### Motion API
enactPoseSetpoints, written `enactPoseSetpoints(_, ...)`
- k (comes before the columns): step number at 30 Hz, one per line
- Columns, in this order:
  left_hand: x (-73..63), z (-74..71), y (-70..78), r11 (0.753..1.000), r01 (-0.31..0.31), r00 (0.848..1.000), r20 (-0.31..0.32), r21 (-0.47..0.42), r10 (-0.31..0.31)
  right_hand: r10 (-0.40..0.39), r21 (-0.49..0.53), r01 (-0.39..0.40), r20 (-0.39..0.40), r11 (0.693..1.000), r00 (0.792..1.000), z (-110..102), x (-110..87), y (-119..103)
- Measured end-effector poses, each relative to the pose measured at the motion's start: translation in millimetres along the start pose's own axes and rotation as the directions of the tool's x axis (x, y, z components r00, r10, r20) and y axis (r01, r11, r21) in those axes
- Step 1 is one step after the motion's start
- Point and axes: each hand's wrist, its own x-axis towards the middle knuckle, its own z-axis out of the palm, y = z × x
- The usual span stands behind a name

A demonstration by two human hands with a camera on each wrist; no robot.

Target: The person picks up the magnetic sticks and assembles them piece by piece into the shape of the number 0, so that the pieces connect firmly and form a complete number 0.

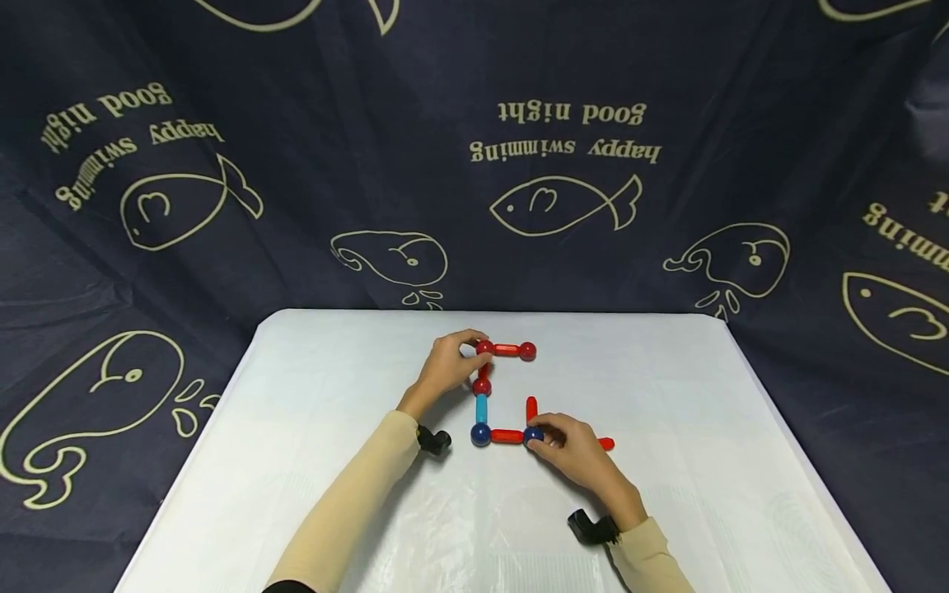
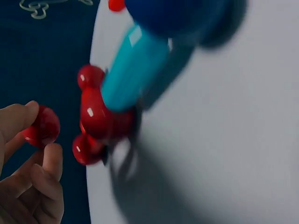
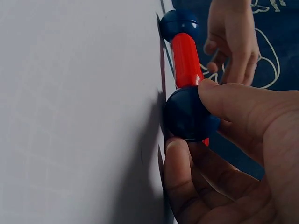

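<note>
Magnetic-looking balls and rods form an open shape on the table. With thumb and fingers, my left hand pinches the red ball at its upper left corner, also seen as a red ball in the left wrist view. From there a red rod runs to another red ball. Below, a red ball joins a light blue rod and a blue ball. My right hand pinches a second blue ball, joined by a red rod to the first.
One red rod points away from the right-hand blue ball. Another red rod lies partly hidden behind the right hand. The white tabletop ends at a dark cloth printed with fish and whales.
</note>
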Motion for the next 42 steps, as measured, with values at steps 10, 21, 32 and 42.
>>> enactPoseSetpoints(10,-11.8,19.7,29.6,0.999,-0.021,0.989,0.145,-0.042,0.027,0.007,-0.003,-0.007,-0.014,1.000,1.000,-0.6,-0.3,-0.9)
enactPoseSetpoints(21,-14.7,40.8,33.0,0.996,-0.008,0.980,0.199,-0.090,0.025,0.009,0.012,-0.009,-0.002,1.000,1.000,-0.3,1.0,-0.5)
enactPoseSetpoints(32,-17.3,52.1,33.5,0.986,0.040,0.975,0.222,-0.162,-0.003,0.015,0.015,-0.015,0.000,1.000,1.000,1.2,0.0,-0.5)
enactPoseSetpoints(42,-20.4,59.6,32.5,0.983,0.053,0.972,0.235,-0.177,-0.010,0.003,0.018,-0.003,-0.001,1.000,1.000,1.6,-1.3,-0.1)
